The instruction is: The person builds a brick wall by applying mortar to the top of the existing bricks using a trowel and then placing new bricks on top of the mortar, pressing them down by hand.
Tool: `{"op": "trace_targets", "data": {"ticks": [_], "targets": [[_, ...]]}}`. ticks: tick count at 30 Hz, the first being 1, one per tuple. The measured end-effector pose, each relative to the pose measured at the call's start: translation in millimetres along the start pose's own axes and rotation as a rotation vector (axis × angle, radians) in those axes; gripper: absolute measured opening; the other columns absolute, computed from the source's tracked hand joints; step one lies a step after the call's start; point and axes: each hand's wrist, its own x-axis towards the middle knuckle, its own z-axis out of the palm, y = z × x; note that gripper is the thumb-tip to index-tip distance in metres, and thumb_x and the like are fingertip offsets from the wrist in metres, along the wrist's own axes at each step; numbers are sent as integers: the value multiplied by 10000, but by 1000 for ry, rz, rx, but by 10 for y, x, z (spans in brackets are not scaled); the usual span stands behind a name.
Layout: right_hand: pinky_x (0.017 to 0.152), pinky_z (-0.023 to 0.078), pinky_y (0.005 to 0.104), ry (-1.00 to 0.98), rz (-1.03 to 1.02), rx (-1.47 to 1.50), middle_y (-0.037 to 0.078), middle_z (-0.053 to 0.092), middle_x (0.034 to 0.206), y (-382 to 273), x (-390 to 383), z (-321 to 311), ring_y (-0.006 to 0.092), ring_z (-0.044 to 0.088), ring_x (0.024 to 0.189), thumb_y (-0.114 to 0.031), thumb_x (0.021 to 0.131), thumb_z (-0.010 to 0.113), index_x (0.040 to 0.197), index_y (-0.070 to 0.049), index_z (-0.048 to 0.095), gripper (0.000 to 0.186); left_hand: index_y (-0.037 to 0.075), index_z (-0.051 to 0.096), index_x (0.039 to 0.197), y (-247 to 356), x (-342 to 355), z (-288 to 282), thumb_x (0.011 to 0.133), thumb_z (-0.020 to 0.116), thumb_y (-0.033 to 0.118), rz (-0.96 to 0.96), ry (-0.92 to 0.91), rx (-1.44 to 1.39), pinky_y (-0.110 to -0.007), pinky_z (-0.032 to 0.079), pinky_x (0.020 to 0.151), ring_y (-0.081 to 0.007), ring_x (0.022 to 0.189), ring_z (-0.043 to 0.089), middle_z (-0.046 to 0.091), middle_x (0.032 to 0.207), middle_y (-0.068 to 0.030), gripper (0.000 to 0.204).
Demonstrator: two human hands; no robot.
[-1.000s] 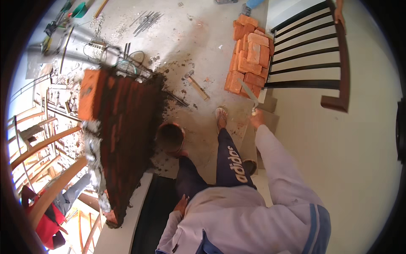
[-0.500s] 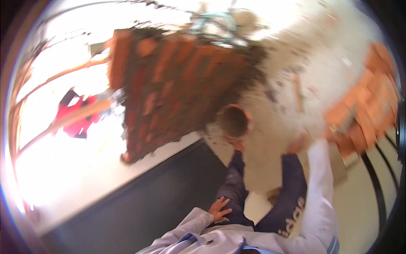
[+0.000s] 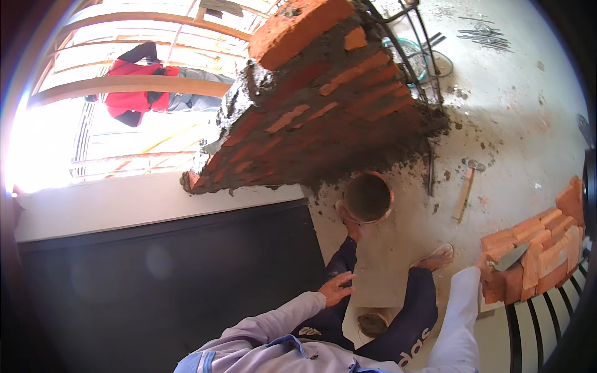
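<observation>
My left hand (image 3: 337, 290) is held over my left thigh, its fingers spread and nothing in them. At the right, beside the stacked orange bricks (image 3: 547, 248), my right hand (image 3: 483, 265) is closed at the near end of a trowel; its fingers show only in part. The trowel's grey pointed blade (image 3: 512, 257) lies over the bricks, tip toward the far right. Ahead of me rises a brick wall (image 3: 311, 118) with grey mortar in its joints and one orange brick (image 3: 301, 31) at its top end. A round bucket (image 3: 391, 198) stands by my left foot at its base.
A hammer (image 3: 464, 193) with a wooden handle lies on the floor, with a dark bar (image 3: 430, 168) nearer the wall. Steel rods (image 3: 413, 56) rise at the wall's far end. A dark panel (image 3: 168, 280) is to my left. Beyond the light ledge, a person in red (image 3: 137, 90) is among wooden poles.
My view has turned, so the wall sits further right in the picture. My left hand has come up off my thigh. The trowel blade now shows clearly over the bricks.
</observation>
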Motion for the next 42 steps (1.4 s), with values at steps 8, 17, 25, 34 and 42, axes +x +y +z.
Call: {"op": "trace_targets", "data": {"ticks": [8, 17, 25, 34, 42], "targets": [[830, 472, 353, 16, 162, 210, 83, 558, 1063, 213, 153, -135, 231, 546, 946, -416, 827, 671, 1091, -57, 574, 456, 37, 439, 1382, -458, 338, -60, 941, 578, 231, -103, -66, -234, -349, 374, 1058, -224, 1251, 482, 514, 1336, -123, 502], [725, 475, 322, -548, 455, 898, 27, 563, 960, 230, -400, -1081, 158, 545, 852, -375, 872, 634, 1025, -110, 581, 311, 11, 441, 1366, 415, 1027, 172, 870, 667, 358, 79, -162, -285, -334, 391, 1026, -208, 1182, 525, 555, 1287, -132, 646], [546, 502, 287, -1068, 290, 911, 46, 594, 862, -1977, -3717, -2438, 132, 584, 643, -233, 805, 665, 878, -85, 540, 207, -25, 432, 1332, 1690, -343, -431, 800, 763, 375, 231, -536, -623, -338, 411, 1014, -185, 1170, 533, 572, 1266, -111, 743], [536, 523, 263, -740, -211, 970, 119, 647, 1027, -3706, -5391, -3453, 167, 649, 719, -215, 841, 685, 1045, 14, 601, 318, 24, 552, 1150, 2755, -1757, -3206, 556, 820, 327, 1122, 96, 86, -356, 507, 833, -276, 891, 631, 641, 959, -136, 718], [487, 457, 249, -835, -172, 1002, 50, 574, 755, -3392, -5910, -2948, 129, 595, 628, -111, 833, 682, 1027, -55, 531, 252, 22, 579, 1059, 3311, -1020, -4796, 495, 768, 425, 904, 564, 889, -419, 485, 829, -338, 981, 616, 635, 1027, -190, 719]]}}
